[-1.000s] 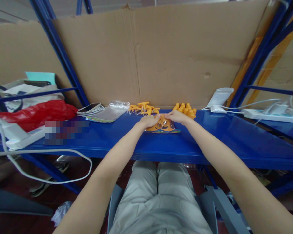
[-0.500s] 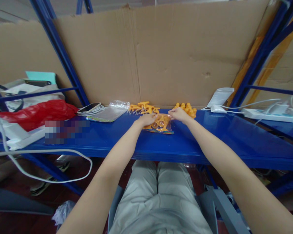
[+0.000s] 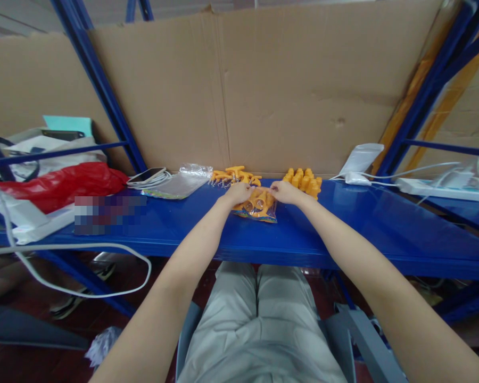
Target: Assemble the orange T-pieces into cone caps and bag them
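Note:
A small clear plastic bag (image 3: 256, 206) holding orange plastic pieces lies on the blue shelf (image 3: 343, 223) in front of me. My left hand (image 3: 238, 192) pinches the bag's top edge on the left. My right hand (image 3: 284, 191) pinches the same edge on the right, fingertips nearly meeting. Behind my left hand lies a pile of orange T-shaped parts (image 3: 233, 176). A cluster of orange knobbed parts (image 3: 305, 179) stands just behind my right hand.
A stack of flat clear bags (image 3: 175, 185) and a phone (image 3: 146, 176) lie at the back left. A red bag (image 3: 59, 185), white boxes and a white cable (image 3: 83, 250) crowd the left. A white charger (image 3: 361, 159) and power strip (image 3: 435, 187) sit at the right. Cardboard (image 3: 263, 90) backs the shelf.
Both hands have drawn closer together along the bag's top edge, and the bag has bunched up and shifted slightly left and away from me.

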`<action>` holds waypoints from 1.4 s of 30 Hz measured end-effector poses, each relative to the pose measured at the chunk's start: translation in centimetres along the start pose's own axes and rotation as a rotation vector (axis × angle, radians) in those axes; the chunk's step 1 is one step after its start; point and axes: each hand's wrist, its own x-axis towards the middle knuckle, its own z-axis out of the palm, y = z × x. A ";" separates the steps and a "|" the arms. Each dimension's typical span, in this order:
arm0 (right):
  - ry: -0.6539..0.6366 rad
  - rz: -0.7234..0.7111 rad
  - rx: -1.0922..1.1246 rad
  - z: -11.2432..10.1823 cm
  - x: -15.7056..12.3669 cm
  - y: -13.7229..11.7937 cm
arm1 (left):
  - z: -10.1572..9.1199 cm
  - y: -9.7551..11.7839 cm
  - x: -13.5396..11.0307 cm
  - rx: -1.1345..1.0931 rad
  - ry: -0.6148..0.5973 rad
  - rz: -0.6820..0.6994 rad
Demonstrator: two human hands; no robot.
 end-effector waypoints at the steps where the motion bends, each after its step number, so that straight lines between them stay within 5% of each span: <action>1: -0.005 -0.003 -0.017 -0.1 -0.1 -0.1 | -0.1 0.1 -0.1 -0.012 -0.009 0.004; 13: -0.008 -0.112 -0.047 -0.3 -0.6 -0.2 | 0.1 -0.5 -0.2 -0.099 -0.124 0.199; 42: 0.067 -0.198 0.075 0.3 -0.5 -0.6 | -0.8 0.1 0.1 0.020 -0.179 0.136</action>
